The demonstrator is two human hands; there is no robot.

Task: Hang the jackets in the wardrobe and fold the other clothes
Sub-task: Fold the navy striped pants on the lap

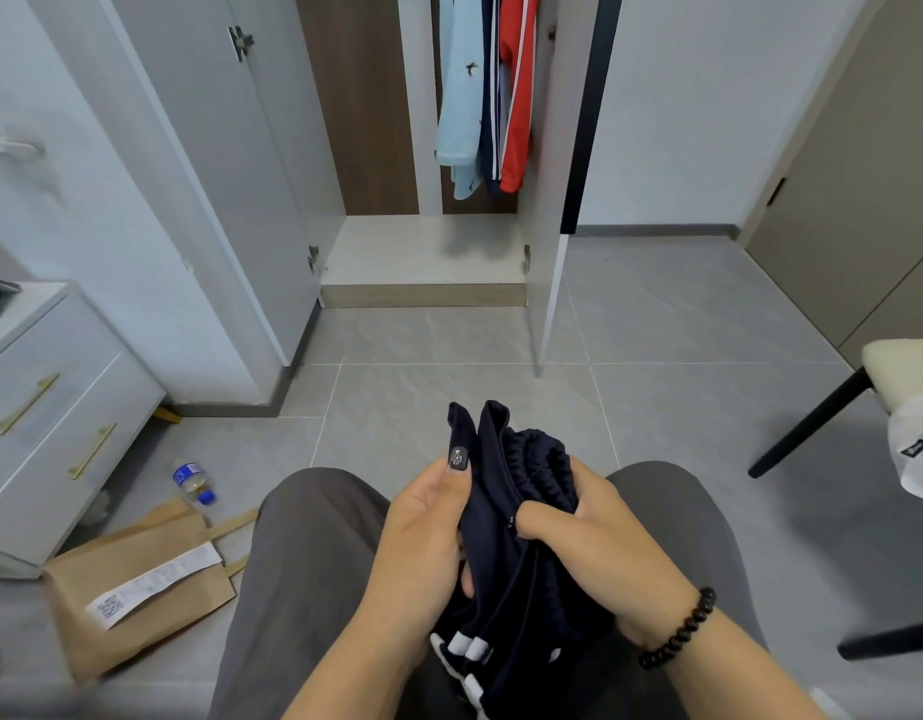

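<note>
A bunched dark navy garment (pixel 506 569) with white stripes and a ribbed elastic hem lies between my knees. My left hand (pixel 423 543) grips its left edge, thumb pressed on the fabric. My right hand (pixel 589 532), with a black bead bracelet on the wrist, holds the gathered hem from the right. Ahead stands the open wardrobe (pixel 423 252). Inside it hang a light blue shirt (pixel 459 96), a navy striped jacket (pixel 491 96) and a red jacket (pixel 516 96).
A white drawer unit (pixel 48 418) with gold handles stands at the left. A brown paper bag (pixel 137 584) and a plastic bottle (pixel 193 483) lie on the grey tile floor. At the right, a black-legged chair (pixel 885 376) carries a white garment (pixel 916 449).
</note>
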